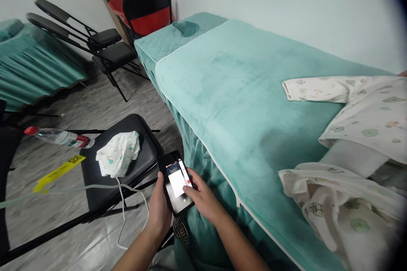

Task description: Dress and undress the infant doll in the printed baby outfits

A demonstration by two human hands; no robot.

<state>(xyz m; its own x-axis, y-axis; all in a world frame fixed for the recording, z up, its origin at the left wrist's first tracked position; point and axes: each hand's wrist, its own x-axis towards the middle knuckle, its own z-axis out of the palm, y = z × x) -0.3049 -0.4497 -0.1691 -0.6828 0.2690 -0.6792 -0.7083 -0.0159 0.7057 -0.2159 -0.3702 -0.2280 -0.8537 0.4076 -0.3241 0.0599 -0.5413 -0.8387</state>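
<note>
A black smartphone (176, 186) with a lit screen is held in front of me, beside the edge of the green-covered bed (229, 93). My left hand (159, 207) grips its left side, the thumb along the edge. Round the right side is my right hand (203, 194), its thumb over the lower part of the screen. The screen's content is too small to read. To the right on the bed lies a white patterned baby top (372, 118), its sleeve stretched out. Nearer me is a crumpled patterned garment (352, 207).
A black folding chair seat (95, 190) at the left bears a crumpled white cloth (119, 152) and a water bottle (63, 137) lying at its edge. A white cable (122, 216) hangs there. More folding chairs (148, 8) stand behind, near a second green-draped bed (34, 59).
</note>
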